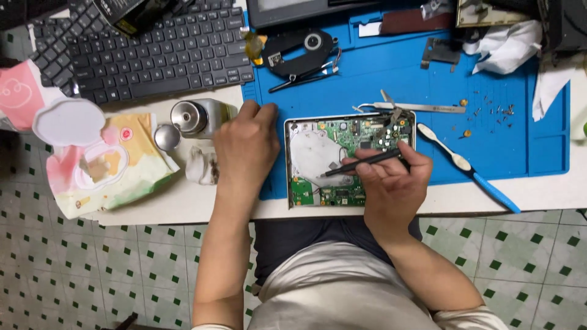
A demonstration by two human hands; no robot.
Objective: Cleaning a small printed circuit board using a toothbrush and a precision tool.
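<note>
Left hand (246,146) laid palm down, fingers loosely curled and holding nothing, wrist at the table's near edge, fingertips on the left edge of the blue work mat (379,85). Forearm running up from the lower frame, elbow bent outward. Right hand (391,183) closed in a pen grip round a thin black tool (361,165), shaft slanting leftward, tip down on the silvery plate of the opened device (348,160). Green circuit board exposed inside the metal frame, lying between both hands and partly under the right one.

Just left of the left hand: a small metal can (199,117) on its side, a round metal cap (166,137), a soiled wad of tissue (202,165), then a pack of wet wipes (104,165) with its lid flipped open. Beyond the left hand, a black keyboard (153,52). Right of the right hand, a toothbrush (468,168) with a blue handle; beyond it tweezers (422,107), scattered small screws (492,110) and crumpled white paper (504,46). Beyond the device, a black disc-drive part (302,52).

White table (202,201) under the mat; tiled floor (79,263) below, pale with small green diamonds; lap in dark and light cloth near the table's edge
</note>
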